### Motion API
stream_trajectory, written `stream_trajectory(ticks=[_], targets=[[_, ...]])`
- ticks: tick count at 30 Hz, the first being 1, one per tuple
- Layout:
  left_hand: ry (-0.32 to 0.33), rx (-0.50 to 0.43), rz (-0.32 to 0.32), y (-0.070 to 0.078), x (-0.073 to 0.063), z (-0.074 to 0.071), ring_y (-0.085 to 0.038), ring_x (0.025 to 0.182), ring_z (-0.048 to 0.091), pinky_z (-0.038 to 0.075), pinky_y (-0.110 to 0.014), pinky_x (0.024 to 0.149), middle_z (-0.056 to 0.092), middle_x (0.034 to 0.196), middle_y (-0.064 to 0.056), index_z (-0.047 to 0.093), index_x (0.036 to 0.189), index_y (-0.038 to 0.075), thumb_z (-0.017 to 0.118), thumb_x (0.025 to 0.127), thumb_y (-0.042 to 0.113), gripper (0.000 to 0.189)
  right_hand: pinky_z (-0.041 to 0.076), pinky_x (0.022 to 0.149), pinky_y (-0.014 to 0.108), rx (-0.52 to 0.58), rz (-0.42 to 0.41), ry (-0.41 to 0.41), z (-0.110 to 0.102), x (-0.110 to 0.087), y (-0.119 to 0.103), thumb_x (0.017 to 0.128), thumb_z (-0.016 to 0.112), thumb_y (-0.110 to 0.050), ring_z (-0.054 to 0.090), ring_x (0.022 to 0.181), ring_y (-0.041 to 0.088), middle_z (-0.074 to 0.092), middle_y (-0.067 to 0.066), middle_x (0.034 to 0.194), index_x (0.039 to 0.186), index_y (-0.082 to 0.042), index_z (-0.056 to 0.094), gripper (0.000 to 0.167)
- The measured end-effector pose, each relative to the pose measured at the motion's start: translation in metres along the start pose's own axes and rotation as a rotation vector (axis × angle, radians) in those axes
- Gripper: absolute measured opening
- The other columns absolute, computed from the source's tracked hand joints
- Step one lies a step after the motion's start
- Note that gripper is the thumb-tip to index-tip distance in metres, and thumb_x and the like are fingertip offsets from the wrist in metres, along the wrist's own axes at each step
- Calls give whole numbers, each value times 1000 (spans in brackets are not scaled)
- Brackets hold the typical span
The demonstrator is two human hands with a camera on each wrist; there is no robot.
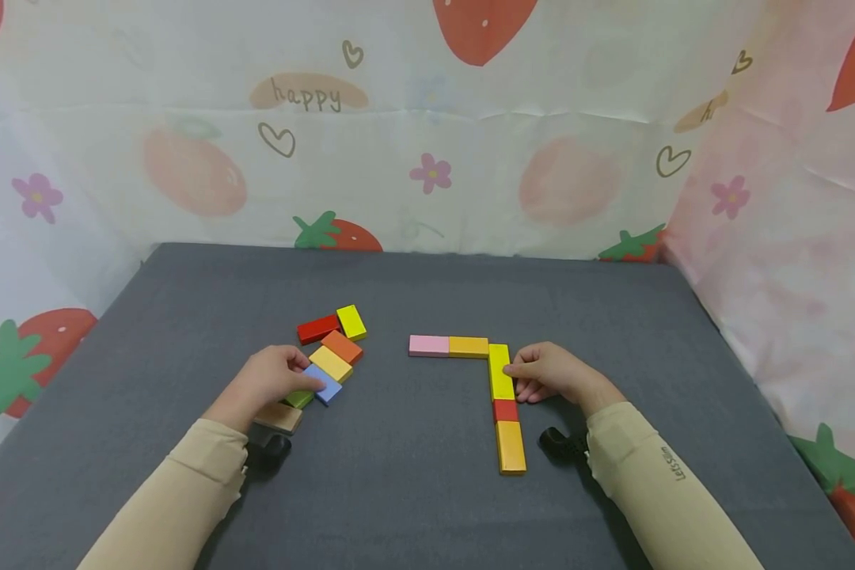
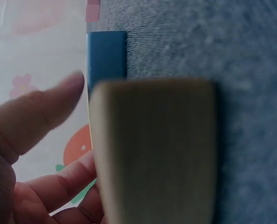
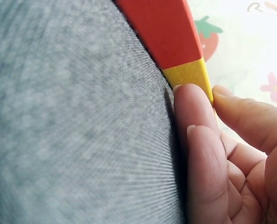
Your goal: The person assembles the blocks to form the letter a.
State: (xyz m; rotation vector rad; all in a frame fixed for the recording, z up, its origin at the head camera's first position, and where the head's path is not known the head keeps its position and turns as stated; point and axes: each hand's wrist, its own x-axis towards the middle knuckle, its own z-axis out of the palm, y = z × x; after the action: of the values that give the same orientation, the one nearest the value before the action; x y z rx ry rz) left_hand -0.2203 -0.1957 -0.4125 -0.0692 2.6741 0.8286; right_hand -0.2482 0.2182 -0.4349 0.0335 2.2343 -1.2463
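In the head view my left hand (image 1: 274,376) is over a slanting row of coloured blocks, its thumb on the blue block (image 1: 325,385). A light-wood block (image 1: 279,418) and a green block (image 1: 299,399) lie on the near side of it, a pale yellow block (image 1: 331,364) on the far side. In the left wrist view the light-wood block (image 2: 157,154) hides part of the blue one. My right hand (image 1: 552,376) holds a bright yellow block (image 1: 499,368), thumb on top and fingers along its right side. That block meets a short red block (image 1: 506,410).
Farther up the left row are an orange block (image 1: 342,347), a red block (image 1: 318,328) and a yellow block (image 1: 352,322). Pink (image 1: 429,346) and amber (image 1: 468,347) blocks run left from the bright yellow block; another amber block (image 1: 511,447) ends the line nearest me. Grey cloth (image 1: 399,491) covers the table.
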Motion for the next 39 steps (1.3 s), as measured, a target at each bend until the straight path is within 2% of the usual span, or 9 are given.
stream_trajectory(ticks=[8, 21, 28, 35, 39], targets=[[-20, 48, 37, 1, -1, 5, -24, 91, 49, 40, -30, 68, 53, 95, -10, 56, 109, 3, 83, 75, 40, 57, 53, 57, 21, -8, -3, -10, -1, 0, 0, 95, 63, -26, 62, 57, 8, 61, 2, 65, 81, -8, 60, 23], [-3, 40, -7, 10, -6, 9, -27, 94, 52, 46, -33, 72, 58, 107, -15, 51, 109, 4, 83, 75, 36, 57, 53, 57, 22, -11, -1, 8, 0, 0, 0, 95, 63, -26, 62, 56, 10, 61, 3, 65, 80, -8, 61, 23], [5, 42, -14, 11, -8, 9, -30, 100, 52, 51, -40, 79, 55, 117, -19, 46, 119, 4, 82, 76, 36, 65, 54, 57, 22, -15, -3, 4, 1, 0, 1, 94, 64, -27, 63, 57, 10, 61, 3, 65, 79, -9, 60, 24], [54, 62, 84, 13, -10, 1, -25, 90, 53, 48, -34, 71, 58, 99, -13, 59, 112, 3, 72, 86, 25, 36, 54, 57, 23, -13, 4, 8, 1, 1, 1, 94, 64, -27, 62, 57, 10, 61, 3, 65, 80, -9, 60, 24], [42, 38, 106, 14, -13, -6, -23, 87, 54, 47, -31, 69, 59, 94, -9, 64, 107, 4, 69, 89, 23, 27, 54, 57, 23, -14, 4, 9, 0, 1, 1, 95, 64, -27, 63, 57, 11, 61, 3, 65, 79, -9, 60, 24]])
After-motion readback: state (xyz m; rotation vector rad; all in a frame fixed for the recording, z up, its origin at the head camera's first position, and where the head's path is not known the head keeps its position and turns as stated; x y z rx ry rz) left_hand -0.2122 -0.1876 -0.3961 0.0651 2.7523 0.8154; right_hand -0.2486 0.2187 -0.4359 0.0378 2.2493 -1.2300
